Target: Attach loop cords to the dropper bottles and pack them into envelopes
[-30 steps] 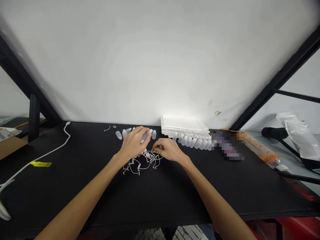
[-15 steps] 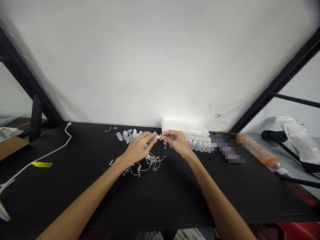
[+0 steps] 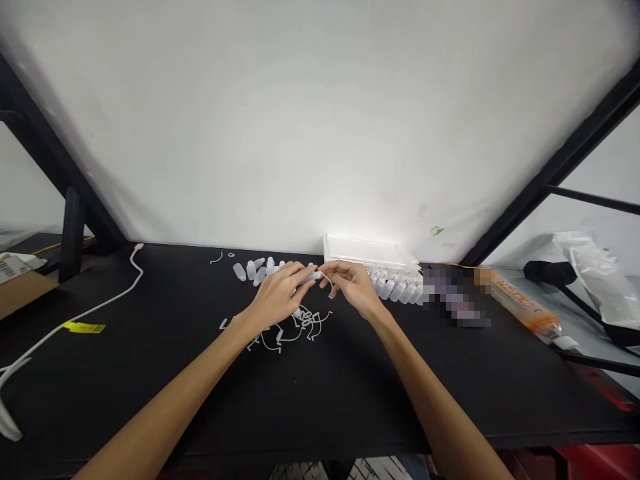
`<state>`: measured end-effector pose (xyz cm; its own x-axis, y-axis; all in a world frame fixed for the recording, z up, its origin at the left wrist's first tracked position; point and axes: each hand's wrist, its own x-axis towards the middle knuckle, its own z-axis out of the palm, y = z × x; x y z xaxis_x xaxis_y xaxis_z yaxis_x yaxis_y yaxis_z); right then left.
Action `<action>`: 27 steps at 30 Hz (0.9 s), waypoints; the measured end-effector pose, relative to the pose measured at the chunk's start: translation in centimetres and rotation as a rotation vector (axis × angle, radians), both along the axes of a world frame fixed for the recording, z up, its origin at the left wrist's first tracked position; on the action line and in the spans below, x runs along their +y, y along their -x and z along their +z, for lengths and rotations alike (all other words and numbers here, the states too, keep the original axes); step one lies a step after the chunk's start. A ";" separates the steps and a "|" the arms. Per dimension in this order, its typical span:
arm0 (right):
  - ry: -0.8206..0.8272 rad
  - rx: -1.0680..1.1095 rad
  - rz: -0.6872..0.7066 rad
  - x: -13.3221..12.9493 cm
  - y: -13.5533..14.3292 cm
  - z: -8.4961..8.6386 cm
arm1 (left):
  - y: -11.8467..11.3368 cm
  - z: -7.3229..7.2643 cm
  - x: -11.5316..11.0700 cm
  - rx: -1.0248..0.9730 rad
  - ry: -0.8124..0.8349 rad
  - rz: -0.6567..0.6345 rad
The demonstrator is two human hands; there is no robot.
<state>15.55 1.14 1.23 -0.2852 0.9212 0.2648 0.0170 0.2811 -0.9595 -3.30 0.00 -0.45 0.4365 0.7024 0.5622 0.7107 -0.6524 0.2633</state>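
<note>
My left hand (image 3: 281, 288) is closed around a small translucent plastic bottle (image 3: 313, 275), held on its side with its neck toward the right. At that neck, the fingertips of my right hand (image 3: 353, 283) pinch a thin white tube (image 3: 329, 281), whose curved free end hangs down. Whether the tube sits in the neck or only touches it, I cannot tell. Behind my left hand lie several loose translucent bottles (image 3: 251, 269). Nearer to me is a tangle of thin white bent tubes (image 3: 305, 321). Capped bottles (image 3: 399, 291) stand in rows right of my right hand.
A stack of white trays (image 3: 367, 250) is against the wall behind the capped bottles. A white cable (image 3: 95, 308) with a yellow tag (image 3: 85, 327) crosses the black table (image 3: 295, 407) on the left. An orange-labelled package (image 3: 525, 303) lies at the right. Black frame posts flank both sides.
Both hands stay almost in place, still holding the bottle and the tube. My right fingers have shifted slightly at the bottle's neck.
</note>
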 end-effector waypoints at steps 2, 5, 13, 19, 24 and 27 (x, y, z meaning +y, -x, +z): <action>0.010 0.000 0.021 -0.1 -0.1 0.2 | 0.1 0.1 0.0 -0.007 0.019 0.021; 0.011 -0.025 0.046 -0.1 -0.2 0.2 | 0.2 0.2 0.1 -0.030 0.057 0.030; -0.031 -0.112 0.107 -0.1 -0.3 0.2 | 0.0 0.0 0.3 -0.173 0.230 0.003; -0.012 -0.132 0.124 0.0 -0.5 0.2 | -0.3 0.0 0.0 -0.288 0.324 -0.044; 0.050 -0.142 0.155 -0.1 -0.1 -0.3 | -0.5 0.6 -0.5 -0.341 0.386 -0.043; 0.023 -0.123 0.154 -0.2 0.0 -0.4 | -0.5 1.0 -0.8 -0.355 0.418 -0.032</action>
<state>15.52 0.90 0.81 -0.4520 0.8697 0.1983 0.0929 0.2669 -0.9592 -2.83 -0.78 0.58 0.2959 0.8869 0.3547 0.5123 -0.4607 0.7247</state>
